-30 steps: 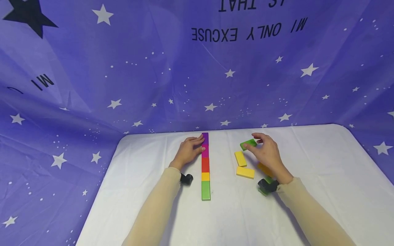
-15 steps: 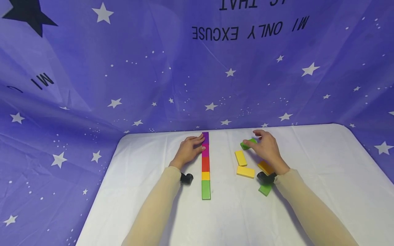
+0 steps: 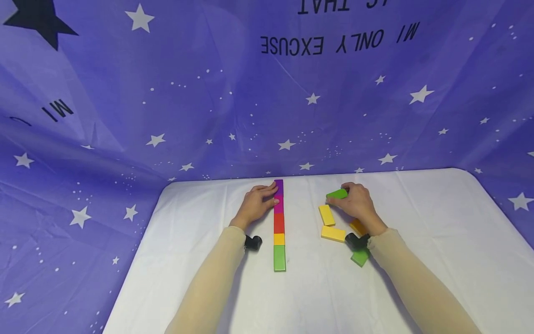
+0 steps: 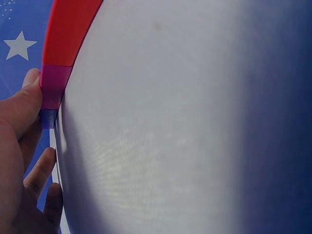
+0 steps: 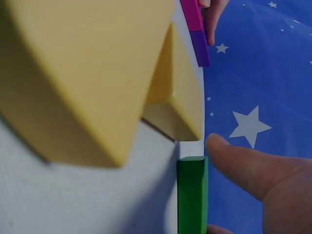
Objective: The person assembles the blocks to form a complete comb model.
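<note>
A straight row of coloured blocks lies on the white table: a purple block (image 3: 279,187) at the far end, then a magenta block (image 3: 279,205), a red block (image 3: 279,223), a small yellow-orange block (image 3: 279,239) and a light green block (image 3: 279,258). My left hand (image 3: 255,204) rests against the row's left side, thumb at the magenta block and fingertips at the purple one. On the right, my right hand (image 3: 356,204) pinches a green block (image 3: 337,194) between thumb and fingers. In the right wrist view, the thumb (image 5: 243,163) is near that block's end.
Two yellow blocks, one slanted (image 3: 327,215) and one lying crosswise (image 3: 333,234), are left of my right wrist. An orange block (image 3: 358,227) and another green block (image 3: 359,258) lie partly hidden by that wrist and its black camera (image 3: 357,241). A purple star-patterned cloth (image 3: 233,116) hangs behind.
My right hand has shifted slightly left, and its fingers have closed on the far green block, which has turned slightly. My left hand has stayed at the row.
</note>
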{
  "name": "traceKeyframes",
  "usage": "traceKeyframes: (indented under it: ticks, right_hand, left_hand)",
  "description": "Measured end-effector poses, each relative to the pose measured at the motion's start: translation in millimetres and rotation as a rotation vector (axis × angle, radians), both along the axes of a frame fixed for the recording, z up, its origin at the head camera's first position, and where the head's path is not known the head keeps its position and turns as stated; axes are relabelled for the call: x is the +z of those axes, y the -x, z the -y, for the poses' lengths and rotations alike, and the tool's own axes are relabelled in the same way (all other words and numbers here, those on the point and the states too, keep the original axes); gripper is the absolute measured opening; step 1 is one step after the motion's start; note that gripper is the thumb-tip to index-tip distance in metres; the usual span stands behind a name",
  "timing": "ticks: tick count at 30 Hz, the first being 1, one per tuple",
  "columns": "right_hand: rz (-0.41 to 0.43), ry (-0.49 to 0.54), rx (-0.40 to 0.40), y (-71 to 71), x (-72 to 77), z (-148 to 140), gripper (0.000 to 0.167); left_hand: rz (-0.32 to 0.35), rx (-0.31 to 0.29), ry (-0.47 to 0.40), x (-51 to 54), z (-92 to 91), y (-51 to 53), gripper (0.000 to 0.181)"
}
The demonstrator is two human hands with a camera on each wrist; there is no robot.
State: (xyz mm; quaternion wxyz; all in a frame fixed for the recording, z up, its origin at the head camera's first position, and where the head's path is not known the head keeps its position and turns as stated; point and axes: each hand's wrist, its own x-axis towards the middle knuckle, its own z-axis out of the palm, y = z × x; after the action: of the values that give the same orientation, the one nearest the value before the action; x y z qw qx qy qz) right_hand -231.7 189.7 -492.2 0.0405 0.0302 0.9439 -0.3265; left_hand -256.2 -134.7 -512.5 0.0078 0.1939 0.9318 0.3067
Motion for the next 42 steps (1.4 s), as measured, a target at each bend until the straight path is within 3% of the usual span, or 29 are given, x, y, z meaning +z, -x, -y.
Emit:
traceKeyframes:
  ticks: [7, 14, 19, 30, 42]
  right_hand:
    - [0.005, -0.019, 0.039, 1.8, -2.2, -3, 0.076]
    - [-0.017, 0.024, 0.167, 5.7, -1.4, -14, 0.069]
    - [0.018, 0.090, 0.236, 8.1, 0.9, -20, 0.069]
    - [0.060, 0.080, 0.159, 7.9, -1.1, -20, 0.081]
    - [0.048, 0.004, 0.128, 6.8, -1.1, -16, 0.075]
  left_hand:
    - [-0.002, 0.004, 0.007, 0.0, 0.5, -1.2, 0.049]
    - [-0.003, 0.006, 0.016, 0.1, 1.1, -1.6, 0.049]
    - [-0.005, 0.004, 0.013, 0.3, 1.4, -1.4, 0.050]
    - [0.001, -0.003, 0.026, 0.5, 0.9, 0.2, 0.049]
    - [-0.026, -0.010, 0.023, 0.6, 0.1, 0.5, 0.050]
